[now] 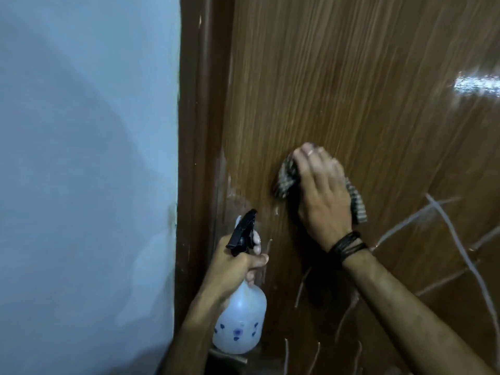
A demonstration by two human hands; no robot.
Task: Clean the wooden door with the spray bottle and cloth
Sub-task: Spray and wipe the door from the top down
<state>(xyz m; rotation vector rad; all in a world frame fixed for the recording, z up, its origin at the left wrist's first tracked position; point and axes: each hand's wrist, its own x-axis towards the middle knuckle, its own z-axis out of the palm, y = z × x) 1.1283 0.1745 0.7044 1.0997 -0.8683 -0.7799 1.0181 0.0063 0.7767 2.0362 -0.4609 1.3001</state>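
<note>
A glossy brown wooden door (351, 90) fills the right side of the view. My right hand (322, 190) presses a dark patterned cloth (287, 177) flat against the door, fingers spread over it; the cloth shows at both sides of the hand. My left hand (235, 263) grips the neck of a translucent white spray bottle (240, 320) with a black trigger head (242, 231), held lower left, close to the door's edge, nozzle pointing up at the door.
A pale blue wall (86, 171) takes up the left half. The brown door frame (197, 131) runs vertically between wall and door. White streak marks (446, 226) cross the lower right of the door. A bright glare sits at the right edge.
</note>
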